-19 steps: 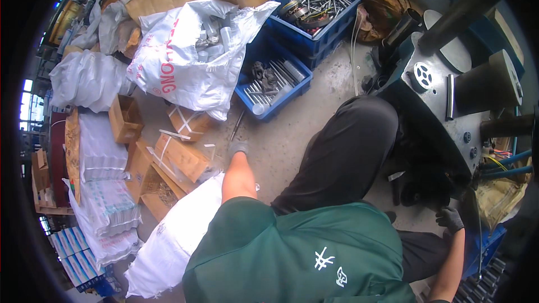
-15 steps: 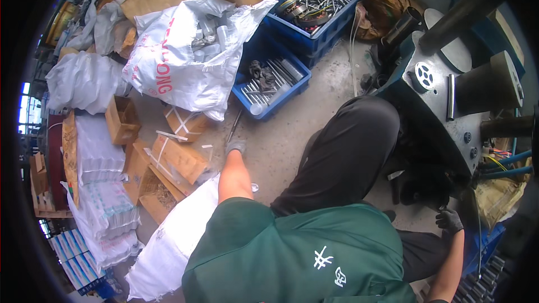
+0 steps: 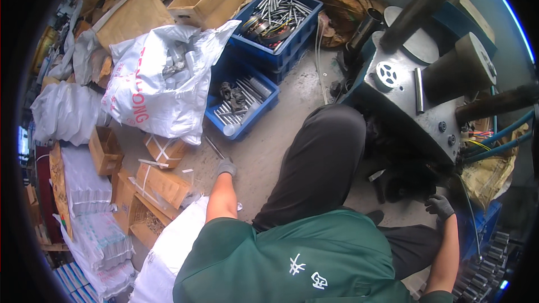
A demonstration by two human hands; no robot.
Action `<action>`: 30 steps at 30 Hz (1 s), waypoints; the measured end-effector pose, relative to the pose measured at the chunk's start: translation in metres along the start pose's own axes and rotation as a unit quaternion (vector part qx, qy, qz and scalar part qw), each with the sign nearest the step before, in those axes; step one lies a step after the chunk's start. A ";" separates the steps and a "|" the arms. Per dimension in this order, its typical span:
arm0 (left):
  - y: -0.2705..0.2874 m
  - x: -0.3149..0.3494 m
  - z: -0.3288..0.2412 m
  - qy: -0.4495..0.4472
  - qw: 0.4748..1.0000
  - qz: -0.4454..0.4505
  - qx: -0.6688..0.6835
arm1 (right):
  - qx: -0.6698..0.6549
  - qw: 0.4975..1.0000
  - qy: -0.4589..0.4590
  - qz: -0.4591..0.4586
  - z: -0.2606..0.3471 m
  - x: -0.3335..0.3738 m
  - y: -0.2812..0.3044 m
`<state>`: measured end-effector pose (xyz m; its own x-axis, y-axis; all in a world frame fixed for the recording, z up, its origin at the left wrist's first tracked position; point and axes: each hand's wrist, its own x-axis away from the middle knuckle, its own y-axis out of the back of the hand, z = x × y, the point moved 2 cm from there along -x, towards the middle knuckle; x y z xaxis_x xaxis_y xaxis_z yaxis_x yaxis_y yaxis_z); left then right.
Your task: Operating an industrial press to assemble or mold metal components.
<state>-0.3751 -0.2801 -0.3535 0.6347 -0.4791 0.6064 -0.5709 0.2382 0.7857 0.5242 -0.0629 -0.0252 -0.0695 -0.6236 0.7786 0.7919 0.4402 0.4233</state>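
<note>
My left hand (image 3: 226, 167), in a grey glove, is closed around the lower end of a thin metal rod (image 3: 214, 147) just above the floor. The rod's free end slants up and left, short of a small blue bin (image 3: 247, 122) that holds metal rods, tubes and a dark crumpled rag. My right hand (image 3: 439, 206), in a dark glove, is beside a black machine part (image 3: 410, 184) under the press-like machine (image 3: 401, 91). Its fingers look slightly bent and apart, with nothing visible in them. Whether they touch the black part, I cannot tell.
A larger blue crate (image 3: 283, 59) of metal pins stands behind the small bin. Left of it is an open white sack (image 3: 160, 87) of cylindrical parts. Cardboard boxes (image 3: 163, 186) lie near my left arm. Several metal cylinders (image 3: 488, 266) stand at lower right.
The whole view has shifted, moving the scene left and mostly down. The rod in my left hand has swung from leaning right to leaning left. My right hand stays near the black part.
</note>
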 end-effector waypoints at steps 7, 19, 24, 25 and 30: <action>-0.048 0.084 -0.052 -0.160 0.984 -0.066 0.046 | 0.101 0.993 0.048 -0.047 0.024 0.016 -0.004; 0.103 0.071 -0.186 -0.258 0.811 -0.196 0.487 | 0.207 0.837 0.442 -0.245 0.196 0.086 -0.026; 0.252 0.191 -0.326 -0.482 0.633 -0.222 0.564 | 0.235 0.757 0.364 -0.489 0.211 0.049 -0.011; 0.282 0.232 -0.352 -0.501 0.618 -0.208 0.569 | 0.231 0.756 0.364 -0.493 0.205 0.038 -0.007; 0.347 0.318 -0.451 -0.498 0.569 -0.138 0.640 | 0.288 0.754 0.323 -0.495 0.209 0.018 -0.006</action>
<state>-0.1364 0.0315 0.1665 0.5466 -0.7413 -0.3896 -0.8369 -0.4673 -0.2852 0.3914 0.0578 0.0827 0.0038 -0.9332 -0.3593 0.1390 -0.3553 0.9244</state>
